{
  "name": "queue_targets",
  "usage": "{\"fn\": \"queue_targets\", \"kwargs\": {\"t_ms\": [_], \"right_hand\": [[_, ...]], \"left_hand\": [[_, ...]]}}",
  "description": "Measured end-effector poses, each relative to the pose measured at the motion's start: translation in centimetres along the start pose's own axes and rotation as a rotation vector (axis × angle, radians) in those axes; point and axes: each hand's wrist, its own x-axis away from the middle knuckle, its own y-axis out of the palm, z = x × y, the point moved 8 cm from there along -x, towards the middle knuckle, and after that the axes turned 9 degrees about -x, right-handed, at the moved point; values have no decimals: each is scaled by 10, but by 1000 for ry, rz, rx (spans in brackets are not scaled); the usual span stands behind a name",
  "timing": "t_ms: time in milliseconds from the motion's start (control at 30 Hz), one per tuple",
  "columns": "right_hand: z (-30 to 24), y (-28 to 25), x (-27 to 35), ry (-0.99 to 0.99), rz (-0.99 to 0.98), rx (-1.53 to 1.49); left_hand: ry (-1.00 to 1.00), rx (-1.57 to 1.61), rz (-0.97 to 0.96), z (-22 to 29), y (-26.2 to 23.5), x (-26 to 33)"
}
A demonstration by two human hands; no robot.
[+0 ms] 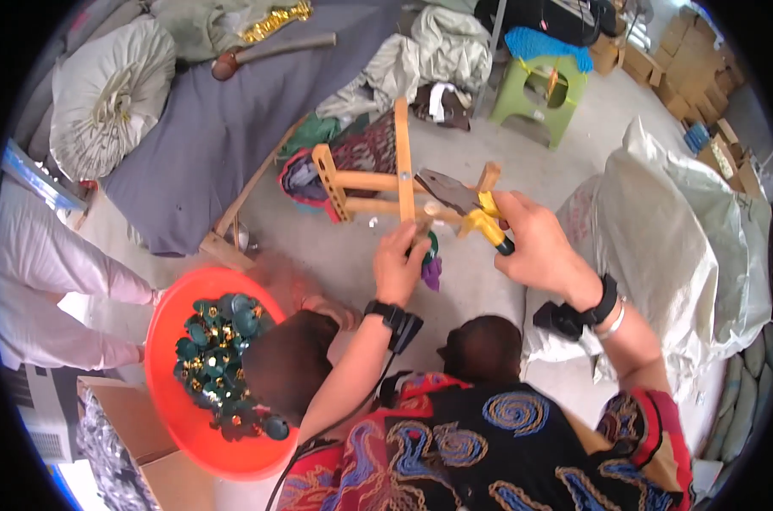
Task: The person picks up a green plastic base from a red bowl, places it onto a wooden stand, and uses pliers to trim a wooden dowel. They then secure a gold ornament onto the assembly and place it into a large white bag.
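Note:
My right hand point(535, 247) is closed round the yellow handles of a pair of pliers point(454, 194), whose dark jaws point left across a wooden frame point(373, 180). Beside the frame's upright post, my left hand point(399, 260) is closed, its fingertips pinching near the post's lower end. A small green and purple thing point(432, 268) shows just under those fingers; my fingers hide how it is held. Left of my forearm stands an orange-red tub point(166, 417) with many dark green cup-like pieces and gold bits point(220, 362) in it.
A co-worker's light sleeves point(63, 272) reach in at the left beside a cardboard box point(118, 417). A wooden mallet point(267, 55) lies on grey cloth point(199, 136). A green stool point(544, 94) stands at the back; large white sacks point(667, 247) fill the right.

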Motion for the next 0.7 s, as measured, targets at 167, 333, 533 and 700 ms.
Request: {"fn": "queue_targets", "kwargs": {"t_ms": [167,333,533,700], "right_hand": [[-24,-6,-4,-352,294,-180],[-19,48,-22,-478,74,-441],[38,-33,6,-252,720,-450],[93,-40,46,24,824,-438]], "left_hand": [[28,-6,-7,3,2,0],[-34,-285,-334,-8,25,-4],[-277,-24,-28,31,-51,-47],[62,712,-288,231,-47,-112]]}}
